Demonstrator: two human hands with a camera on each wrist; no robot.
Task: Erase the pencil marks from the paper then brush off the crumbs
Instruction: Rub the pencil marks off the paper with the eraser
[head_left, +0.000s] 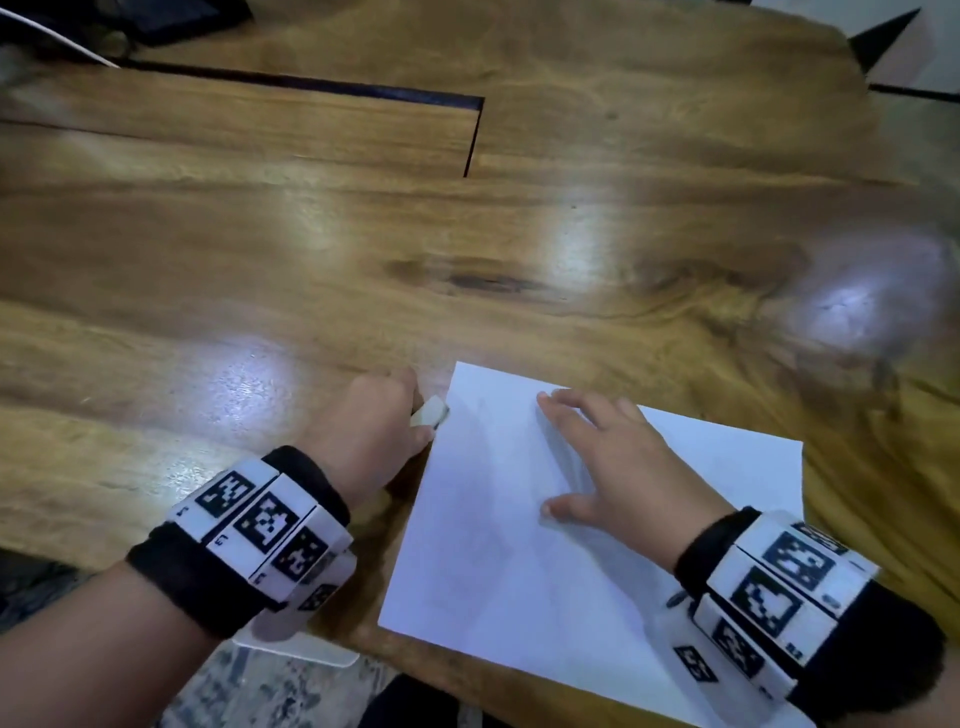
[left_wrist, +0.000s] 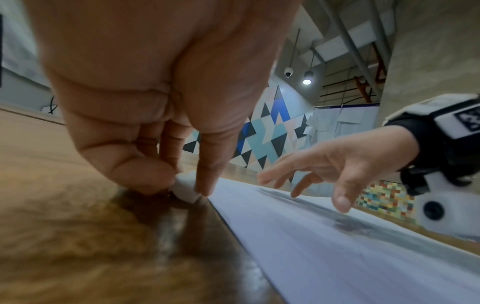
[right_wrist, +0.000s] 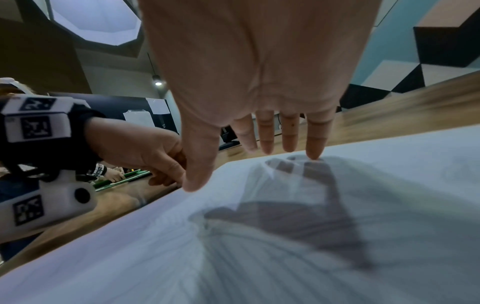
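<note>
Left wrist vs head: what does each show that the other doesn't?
Only the left wrist view: the underside of the left hand, its thumb and fingers pinching the eraser right at the paper's edge; a patterned wall behind.

Only the head view: the whole sheet lying near the table's front edge, both wrist rigs, and the right hand spread flat over the paper.

Both: eraser in the left hand, beside the sheet's left edge, and the open right hand.
</note>
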